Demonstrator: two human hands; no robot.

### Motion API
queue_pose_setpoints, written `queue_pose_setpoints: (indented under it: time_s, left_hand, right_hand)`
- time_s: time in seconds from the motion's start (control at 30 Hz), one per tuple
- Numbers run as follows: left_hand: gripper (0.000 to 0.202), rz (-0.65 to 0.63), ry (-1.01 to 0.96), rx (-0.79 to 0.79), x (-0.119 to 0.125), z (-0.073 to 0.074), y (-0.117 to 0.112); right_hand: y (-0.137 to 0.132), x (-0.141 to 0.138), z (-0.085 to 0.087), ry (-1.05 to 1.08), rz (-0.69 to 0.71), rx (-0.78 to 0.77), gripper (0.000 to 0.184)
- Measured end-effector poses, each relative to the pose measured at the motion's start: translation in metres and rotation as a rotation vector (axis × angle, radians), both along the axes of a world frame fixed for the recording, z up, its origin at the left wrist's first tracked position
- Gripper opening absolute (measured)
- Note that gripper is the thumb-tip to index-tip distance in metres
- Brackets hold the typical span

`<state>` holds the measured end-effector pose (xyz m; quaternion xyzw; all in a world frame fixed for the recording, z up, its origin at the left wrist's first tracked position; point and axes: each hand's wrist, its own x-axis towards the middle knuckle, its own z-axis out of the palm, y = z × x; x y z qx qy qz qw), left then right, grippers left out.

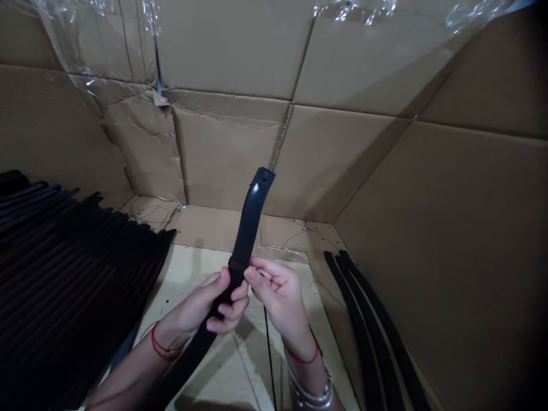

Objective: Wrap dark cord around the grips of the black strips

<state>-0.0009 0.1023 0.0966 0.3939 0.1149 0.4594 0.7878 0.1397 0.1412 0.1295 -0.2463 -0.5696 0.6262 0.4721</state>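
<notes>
My left hand (pixel 220 299) is wrapped around a long, curved black strip (pixel 252 211), its thumb on top and its fingers coming round the far side. The strip's glossy upper end bends upward and has a small hole, while the lower part runs down past my left wrist. A narrow dark band (pixel 238 265) crosses the strip just above the thumb. With thumb and forefinger closed, my right hand (pixel 276 291) pinches at the strip's right edge beside that band; what lies between the fingertips is hidden. Below it, a thin black line like a cord (pixel 269 354) runs downward.
Many similar black strips (pixel 72 285) lie stacked side by side at left. Several curved black strips (pixel 377 325) lie along the right side. Tall cardboard walls (pixel 226 148) with clear tape and plastic film enclose the space. Dark specks and loose threads lie on the cardboard floor (pixel 201 222).
</notes>
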Motion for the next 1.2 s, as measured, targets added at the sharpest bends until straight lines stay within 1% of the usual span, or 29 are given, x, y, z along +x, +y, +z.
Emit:
queue_pose_setpoints:
  time_s: [0.07,0.1,0.13,0.17,0.2,0.23,0.3,0.37,0.4,0.43,0.5,0.57,0.6,0.67,0.73,0.77,0.8,0.83,0.9,0.97,1.03,1.1,1.13,1.2]
  left_hand:
    - [0.052,-0.17,-0.078,-0.035,-0.002,-0.004,0.001]
    - [0.056,-0.237,-0.085,-0.059,-0.003,-0.006,0.002]
    - [0.059,-0.274,-0.063,-0.082,-0.004,-0.007,0.003]
    - [0.062,-0.269,-0.018,-0.107,-0.004,-0.008,0.004]
    - [0.062,-0.224,0.037,-0.126,-0.004,-0.007,0.005]
    - [0.06,-0.139,0.097,-0.141,-0.003,-0.005,0.006]
    - [0.049,0.108,0.219,-0.137,-0.001,0.001,0.005]
    - [0.038,0.344,0.311,-0.083,0.001,0.008,0.002]
    - [0.036,0.426,0.341,-0.051,0.002,0.011,-0.001]
    - [0.035,0.481,0.357,-0.024,0.003,0.013,-0.003]
    - [0.036,0.522,0.347,0.003,0.004,0.016,-0.008]
    - [0.037,0.506,0.303,-0.001,0.005,0.014,-0.011]
    - [0.038,0.474,0.27,-0.013,0.005,0.012,-0.011]
    - [0.042,0.353,0.191,-0.05,0.005,0.007,-0.009]
    - [0.046,0.217,0.159,-0.081,0.004,0.002,-0.004]
    - [0.05,0.171,0.173,-0.092,0.003,0.001,-0.002]
    - [0.055,0.156,0.204,-0.093,0.003,0.001,0.0]
    - [0.058,0.183,0.255,-0.082,0.003,0.002,0.001]
    - [0.056,0.333,0.403,-0.035,0.005,0.006,0.001]
    - [0.042,0.531,0.574,0.048,0.008,0.011,-0.001]
    - [0.031,0.683,0.714,0.14,0.011,0.013,-0.004]
    - [0.028,0.767,0.767,0.204,0.013,0.014,-0.006]
    - [0.029,0.784,0.759,0.213,0.014,0.015,-0.007]
    - [0.03,0.764,0.68,0.188,0.013,0.017,-0.008]
  right_hand:
    - [0.0,0.002,0.001,-0.003,0.058,0.012,0.022]
    - [0.0,0.003,0.001,-0.009,0.078,0.011,0.022]
    - [-0.001,0.004,0.001,-0.02,0.083,0.01,0.022]
    - [-0.001,0.005,0.001,-0.032,0.063,0.015,0.022]
    - [-0.001,0.005,0.001,-0.043,0.026,0.025,0.021]
    - [-0.001,0.005,0.002,-0.049,-0.021,0.034,0.02]
    - [-0.002,0.003,0.002,-0.04,-0.084,0.038,0.021]
    - [-0.001,0.0,0.001,-0.007,-0.089,0.019,0.021]
    - [0.0,-0.001,0.0,0.006,-0.072,0.003,0.022]
    - [0.001,-0.002,-0.001,0.021,-0.051,-0.012,0.023]
    - [0.003,-0.004,-0.004,0.045,-0.005,-0.035,0.026]
    - [0.005,-0.004,-0.008,0.061,0.062,-0.063,0.028]
    - [0.006,-0.004,-0.009,0.063,0.103,-0.08,0.031]
    - [0.006,-0.004,-0.01,0.047,0.162,-0.103,0.039]
    - [0.005,-0.004,-0.01,0.031,0.138,-0.094,0.04]
    - [0.004,-0.004,-0.009,0.025,0.093,-0.079,0.036]
    - [0.003,-0.005,-0.009,0.021,0.031,-0.06,0.032]
    - [0.002,-0.006,-0.007,0.013,-0.031,-0.042,0.028]
    - [0.0,-0.009,-0.005,-0.009,-0.119,-0.016,0.025]
    - [-0.001,-0.012,-0.004,-0.023,-0.156,-0.004,0.024]
    - [-0.002,-0.014,-0.003,-0.028,-0.157,-0.007,0.023]
    - [-0.003,-0.016,-0.002,-0.014,-0.133,-0.016,0.022]
    - [-0.004,-0.016,-0.002,-0.005,-0.111,-0.016,0.022]
    - [-0.006,-0.016,-0.001,0.015,-0.055,0.0,0.022]
